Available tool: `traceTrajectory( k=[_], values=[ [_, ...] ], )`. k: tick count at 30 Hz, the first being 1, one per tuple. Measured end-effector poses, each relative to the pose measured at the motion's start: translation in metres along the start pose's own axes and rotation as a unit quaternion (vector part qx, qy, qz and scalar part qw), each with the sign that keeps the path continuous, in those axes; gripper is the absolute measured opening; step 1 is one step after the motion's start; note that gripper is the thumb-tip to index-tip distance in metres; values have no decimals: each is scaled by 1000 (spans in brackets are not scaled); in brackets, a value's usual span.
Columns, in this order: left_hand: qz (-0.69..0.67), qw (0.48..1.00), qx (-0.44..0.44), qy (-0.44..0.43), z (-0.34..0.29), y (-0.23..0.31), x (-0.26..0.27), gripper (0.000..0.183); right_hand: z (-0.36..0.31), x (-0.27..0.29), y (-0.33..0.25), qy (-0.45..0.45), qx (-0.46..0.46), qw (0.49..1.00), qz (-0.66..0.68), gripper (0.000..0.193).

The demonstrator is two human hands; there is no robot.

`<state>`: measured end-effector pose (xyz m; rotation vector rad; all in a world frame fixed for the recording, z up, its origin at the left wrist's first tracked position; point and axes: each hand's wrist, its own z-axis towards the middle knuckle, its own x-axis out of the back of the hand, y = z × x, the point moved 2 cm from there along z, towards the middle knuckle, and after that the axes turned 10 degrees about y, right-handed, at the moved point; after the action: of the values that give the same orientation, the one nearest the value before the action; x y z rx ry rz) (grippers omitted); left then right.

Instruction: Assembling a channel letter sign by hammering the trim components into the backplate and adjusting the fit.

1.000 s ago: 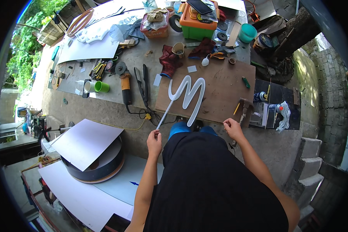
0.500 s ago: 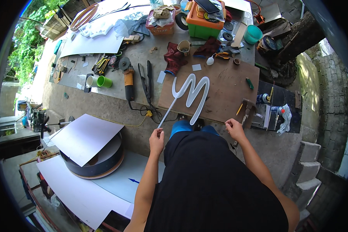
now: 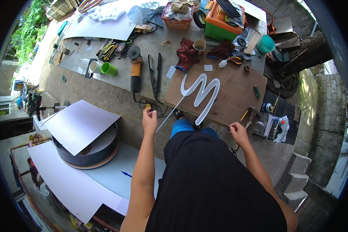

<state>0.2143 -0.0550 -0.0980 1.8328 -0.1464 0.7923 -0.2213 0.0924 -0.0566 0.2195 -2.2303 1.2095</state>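
Observation:
A white M-shaped script letter point(image 3: 200, 91) with a raised rim lies on the brown board point(image 3: 236, 85) in front of me. From its left part a thin pale strip point(image 3: 170, 114) slants down past the board's near edge. My left hand point(image 3: 149, 121) is beside the strip's lower end, fingers curled together; whether anything is in them is hidden. At the board's near edge, right of the letter, my right hand point(image 3: 239, 133) has its fingers and thumb drawn together. What it holds, if anything, is too small to see. A hammer point(image 3: 252, 118) and yellow pencil point(image 3: 244, 115) lie close to it.
An angle grinder point(image 3: 135, 73) and a black flat iron point(image 3: 154, 75) lie left of the board. Red gloves point(image 3: 187, 56), cups and an orange-green toolbox point(image 3: 223, 23) stand farther back. A dark round drum point(image 3: 91, 154) with a white sheet point(image 3: 83, 125) is at lower left.
The view has shifted, so the table's things appear farther right. My left hand has moved up and left, away from the strip's line, and more of the strip's lower end shows.

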Motion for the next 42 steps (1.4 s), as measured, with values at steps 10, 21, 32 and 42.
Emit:
traceTrajectory(
  k=[10, 21, 32, 42],
  values=[
    [149, 986, -68, 37, 83, 22, -56, 62, 6, 3, -100, 13, 38, 999, -32, 13],
    [58, 996, 7, -62, 94, 11, -78, 52, 13, -23, -154, 4, 60, 996, -58, 14],
    [4, 999, -8, -39, 96, 16, -60, 42, 26, -13, -150, -65, 103, 990, -76, 13],
    [31, 991, -99, 83, 22, 140, 26, 43, 61, 10, -193, -44, 280, 958, -45, 12]
  ],
)
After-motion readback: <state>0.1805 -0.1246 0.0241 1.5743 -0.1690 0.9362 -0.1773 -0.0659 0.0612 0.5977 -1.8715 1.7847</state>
